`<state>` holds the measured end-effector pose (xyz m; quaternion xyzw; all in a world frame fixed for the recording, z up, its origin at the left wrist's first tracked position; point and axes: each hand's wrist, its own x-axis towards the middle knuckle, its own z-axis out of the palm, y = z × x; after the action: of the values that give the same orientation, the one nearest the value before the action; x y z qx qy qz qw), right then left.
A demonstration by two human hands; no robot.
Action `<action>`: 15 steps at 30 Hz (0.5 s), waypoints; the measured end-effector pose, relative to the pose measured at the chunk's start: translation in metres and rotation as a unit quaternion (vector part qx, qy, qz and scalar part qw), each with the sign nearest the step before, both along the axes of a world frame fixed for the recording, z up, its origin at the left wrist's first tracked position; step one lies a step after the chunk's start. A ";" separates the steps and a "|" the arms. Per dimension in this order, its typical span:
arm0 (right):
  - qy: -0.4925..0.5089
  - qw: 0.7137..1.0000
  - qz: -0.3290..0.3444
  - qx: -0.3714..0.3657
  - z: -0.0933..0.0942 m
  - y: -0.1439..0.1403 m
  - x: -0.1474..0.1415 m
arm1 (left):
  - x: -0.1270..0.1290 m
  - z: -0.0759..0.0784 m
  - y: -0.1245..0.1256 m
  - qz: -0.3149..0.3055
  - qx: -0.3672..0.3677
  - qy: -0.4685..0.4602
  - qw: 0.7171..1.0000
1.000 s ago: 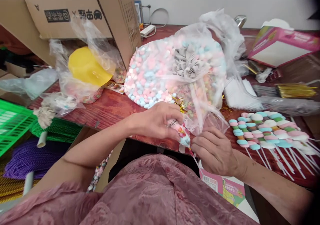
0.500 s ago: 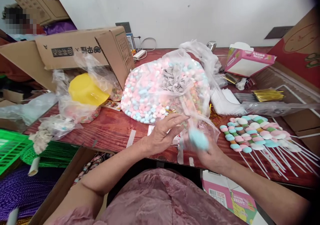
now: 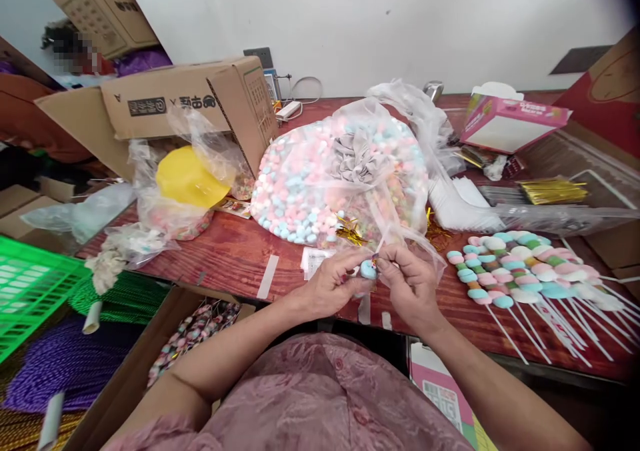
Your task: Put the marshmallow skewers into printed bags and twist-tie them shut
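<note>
My left hand (image 3: 334,281) is closed around a blue marshmallow (image 3: 369,269), which shows at its fingertips. Clear wrapping seems to lie around it, though the hand covers most. My right hand (image 3: 409,279) pinches something small and dark right at the marshmallow's edge; I cannot make out what it is. Just beyond both hands lies a big clear bag of pink, white and blue marshmallows (image 3: 295,184). Gold twist ties (image 3: 351,231) lie on its near edge. To the right, marshmallow skewers (image 3: 525,267) on white sticks are laid in a row.
A cardboard box (image 3: 170,101) and a yellow bowl-like thing (image 3: 193,176) in plastic stand left. At the right are a pink carton (image 3: 515,121), clear sleeves (image 3: 463,204) and gold ties (image 3: 553,192). A green basket (image 3: 35,291) is at lower left. Another person sits far left.
My right hand has come up and inward with the blue marshmallow to meet my left hand. The left fingers, spread before, have closed on it. The view has shifted slightly left.
</note>
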<state>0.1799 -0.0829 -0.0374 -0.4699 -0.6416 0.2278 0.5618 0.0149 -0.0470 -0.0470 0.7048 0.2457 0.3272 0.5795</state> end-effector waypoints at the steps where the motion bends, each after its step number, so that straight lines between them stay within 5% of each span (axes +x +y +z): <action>1: 0.042 0.998 0.012 -0.044 -0.002 0.000 -0.001 | 0.000 0.002 0.000 -0.005 0.012 0.012 1.000; 4: 0.151 0.975 0.045 -0.158 -0.010 0.001 -0.001 | -0.005 0.005 -0.001 -0.018 0.059 0.054 0.997; 6: 0.229 0.947 0.058 -0.216 -0.015 0.002 -0.001 | -0.010 0.005 0.000 0.019 0.188 0.098 0.977; 9: 0.366 0.865 0.102 -0.329 -0.021 -0.003 -0.004 | -0.020 0.001 0.002 0.093 0.430 0.185 0.879; 12: 0.460 0.763 0.163 -0.424 -0.025 -0.013 -0.017 | -0.031 -0.003 0.000 0.104 0.559 0.263 0.780; 15: 0.504 0.693 0.214 -0.469 -0.032 -0.023 -0.042 | -0.049 -0.005 -0.007 0.082 0.591 0.277 0.753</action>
<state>0.1375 -0.1058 -0.0692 -0.3374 -0.1555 0.8154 0.4439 -0.0341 -0.0535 -0.0524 0.9439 0.2101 0.2436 -0.0752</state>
